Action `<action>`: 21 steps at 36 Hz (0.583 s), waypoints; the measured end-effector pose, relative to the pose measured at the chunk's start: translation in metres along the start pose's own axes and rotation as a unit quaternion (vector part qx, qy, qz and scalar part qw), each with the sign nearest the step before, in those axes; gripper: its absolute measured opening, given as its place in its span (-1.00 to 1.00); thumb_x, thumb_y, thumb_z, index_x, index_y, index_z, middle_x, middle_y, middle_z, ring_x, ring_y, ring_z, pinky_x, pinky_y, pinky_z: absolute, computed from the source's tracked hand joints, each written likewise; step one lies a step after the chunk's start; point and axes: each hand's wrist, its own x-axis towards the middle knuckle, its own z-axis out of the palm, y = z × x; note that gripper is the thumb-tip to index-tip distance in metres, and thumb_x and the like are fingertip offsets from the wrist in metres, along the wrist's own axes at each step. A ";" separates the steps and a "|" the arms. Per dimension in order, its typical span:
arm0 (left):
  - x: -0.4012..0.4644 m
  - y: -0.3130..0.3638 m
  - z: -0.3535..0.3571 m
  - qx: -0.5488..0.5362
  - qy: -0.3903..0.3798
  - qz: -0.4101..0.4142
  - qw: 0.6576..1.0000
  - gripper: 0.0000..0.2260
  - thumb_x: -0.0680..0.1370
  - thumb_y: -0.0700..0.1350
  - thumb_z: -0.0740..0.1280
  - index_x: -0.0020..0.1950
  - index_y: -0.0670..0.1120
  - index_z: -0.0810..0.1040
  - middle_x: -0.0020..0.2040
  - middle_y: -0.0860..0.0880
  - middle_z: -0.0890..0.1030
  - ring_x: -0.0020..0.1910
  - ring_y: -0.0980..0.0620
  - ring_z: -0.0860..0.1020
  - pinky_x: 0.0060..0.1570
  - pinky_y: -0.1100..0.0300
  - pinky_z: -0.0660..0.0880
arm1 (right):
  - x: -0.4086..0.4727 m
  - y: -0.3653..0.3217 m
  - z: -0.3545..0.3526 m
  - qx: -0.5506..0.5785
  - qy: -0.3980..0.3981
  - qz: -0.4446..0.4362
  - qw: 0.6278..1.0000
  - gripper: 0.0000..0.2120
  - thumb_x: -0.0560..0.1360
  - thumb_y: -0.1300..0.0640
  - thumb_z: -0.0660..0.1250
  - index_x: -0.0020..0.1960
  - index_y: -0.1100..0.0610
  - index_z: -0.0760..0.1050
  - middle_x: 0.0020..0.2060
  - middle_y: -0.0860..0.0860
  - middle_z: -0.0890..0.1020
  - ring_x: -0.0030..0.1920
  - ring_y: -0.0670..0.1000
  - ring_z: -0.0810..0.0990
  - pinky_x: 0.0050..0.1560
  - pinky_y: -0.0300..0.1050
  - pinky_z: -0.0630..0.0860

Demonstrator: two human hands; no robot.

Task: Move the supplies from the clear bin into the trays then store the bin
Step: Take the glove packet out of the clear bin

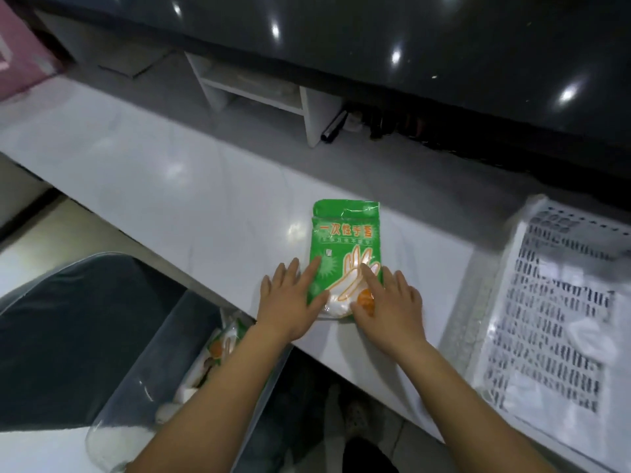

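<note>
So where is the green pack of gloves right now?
The green glove pack lies flat on the white counter, mid-frame, left of the white tray. The left hand and right hand rest on its near end.

A glossy white marble-look counter (164,186) is running diagonally across the middle of the frame, with a dark glossy black panel (444,46) lying above it along the upper right. A small white open shelf unit (273,97) is sitting at top centre beside a dark cylindrical object (334,128), and a pink surface (20,52) is showing in the upper left corner.
</note>
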 end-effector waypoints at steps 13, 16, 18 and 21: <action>-0.018 -0.006 -0.005 -0.043 0.011 -0.033 0.998 -0.36 0.57 0.35 0.05 0.58 0.29 -0.15 0.64 -0.03 -0.07 0.60 -0.11 -0.12 0.51 -0.15 -0.13 | -0.002 -0.001 -0.025 -0.004 -0.057 0.007 0.998 -0.28 0.52 -0.26 0.22 0.59 -0.15 0.03 0.60 0.06 0.10 0.57 0.18 0.03 0.46 0.22 0.14; -0.053 -0.023 -0.007 -0.092 0.062 -0.064 0.992 -0.36 0.56 0.35 0.08 0.56 0.33 -0.15 0.64 -0.01 -0.05 0.59 -0.06 -0.11 0.50 -0.10 -0.14 | -0.008 -0.020 -0.036 0.007 -0.045 -0.019 0.999 -0.30 0.52 -0.25 0.26 0.57 -0.14 0.09 0.59 0.05 0.12 0.57 0.18 0.03 0.45 0.22 0.12; -0.082 -0.041 -0.002 -0.136 0.086 -0.105 0.981 -0.36 0.54 0.35 0.09 0.54 0.36 -0.14 0.63 0.02 -0.05 0.59 -0.04 -0.12 0.50 -0.10 -0.13 | -0.017 -0.040 -0.039 0.022 -0.050 -0.061 0.997 -0.30 0.52 -0.23 0.27 0.58 -0.14 0.10 0.60 0.05 0.09 0.58 0.15 0.00 0.47 0.20 0.07; -0.122 -0.077 0.018 -0.175 0.099 -0.194 0.960 -0.35 0.56 0.32 0.14 0.57 0.31 -0.10 0.63 0.00 -0.08 0.59 -0.08 -0.09 0.52 -0.13 -0.05 | -0.033 -0.073 -0.033 0.006 -0.074 -0.153 0.985 -0.30 0.53 -0.21 0.28 0.59 -0.15 0.10 0.60 0.05 0.11 0.59 0.13 0.00 0.50 0.15 0.04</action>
